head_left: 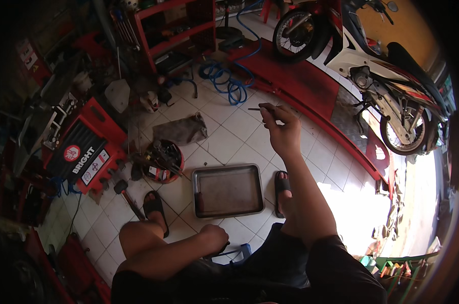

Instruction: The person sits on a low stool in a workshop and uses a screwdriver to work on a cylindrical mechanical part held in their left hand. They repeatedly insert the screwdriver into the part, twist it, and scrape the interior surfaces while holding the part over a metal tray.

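Observation:
My right hand [281, 129] is raised out in front, thumb and fingers pinched on a thin, short metal rod [253, 109] that points left. What kind of part it is, I cannot tell. Low over my lap, my left hand [214, 238] is curled into a fist; a dark bit shows under it, too hidden to name. Close by that fist lies a blue thing [246, 250] with a thin bar, partly hidden. Between my feet, a shallow rectangular metal tray [229, 191] rests on the tiled floor, with a dark reddish patch at its left side.
A round tub of tools [161, 161] and a grey cloth [179, 130] sit beyond the tray to the left. A mallet [127, 195] leans near my left foot. Blue coiled hose [232, 88] lies by a red lift platform [300, 81] carrying a motorcycle [363, 76]. A red tool cabinet [90, 147] stands left.

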The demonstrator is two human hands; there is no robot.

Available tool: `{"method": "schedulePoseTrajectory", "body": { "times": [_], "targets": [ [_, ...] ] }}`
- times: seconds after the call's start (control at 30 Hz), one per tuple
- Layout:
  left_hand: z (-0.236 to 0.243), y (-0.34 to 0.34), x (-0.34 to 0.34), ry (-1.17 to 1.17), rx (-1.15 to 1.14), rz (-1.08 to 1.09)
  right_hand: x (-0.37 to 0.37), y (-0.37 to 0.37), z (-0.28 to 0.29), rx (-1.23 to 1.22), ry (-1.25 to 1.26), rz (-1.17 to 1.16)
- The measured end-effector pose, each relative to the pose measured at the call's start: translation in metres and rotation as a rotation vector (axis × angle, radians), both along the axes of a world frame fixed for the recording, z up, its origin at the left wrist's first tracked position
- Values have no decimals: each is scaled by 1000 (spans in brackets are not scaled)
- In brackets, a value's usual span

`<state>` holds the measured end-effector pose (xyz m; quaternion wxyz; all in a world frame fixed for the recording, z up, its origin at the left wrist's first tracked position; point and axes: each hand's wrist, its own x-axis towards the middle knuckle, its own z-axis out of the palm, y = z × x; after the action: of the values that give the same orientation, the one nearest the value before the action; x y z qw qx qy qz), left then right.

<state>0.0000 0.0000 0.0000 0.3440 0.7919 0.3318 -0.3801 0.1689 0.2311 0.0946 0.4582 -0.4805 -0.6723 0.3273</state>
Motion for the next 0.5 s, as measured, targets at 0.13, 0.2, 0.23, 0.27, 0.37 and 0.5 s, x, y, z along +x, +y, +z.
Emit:
{"method": "schedulePoseTrajectory", "body": {
  "times": [0.13, 0.2, 0.23, 0.27, 0.37, 0.5],
  "targets": [
    [-14, -3, -10, 18, 4, -17, -10, -7, 2, -285, 410, 130],
    [-19, 1, -3, 2, 50, 24, -3, -11, 14, -370, 436, 191],
    [-22, -10, 12, -61, 60, 64, 10, -15, 10, -381, 389, 218],
    [-24, -13, 11, -95, 73, 65, 9, -22, 8, -404, 406, 257],
    [3, -5, 5, -18, 93, -89, -3, -21, 4, -561, 648, 278],
    [17, 10, 0, -275, 199, -155, -3, -11, 42, -528, 1016, 426]
  ]
}}
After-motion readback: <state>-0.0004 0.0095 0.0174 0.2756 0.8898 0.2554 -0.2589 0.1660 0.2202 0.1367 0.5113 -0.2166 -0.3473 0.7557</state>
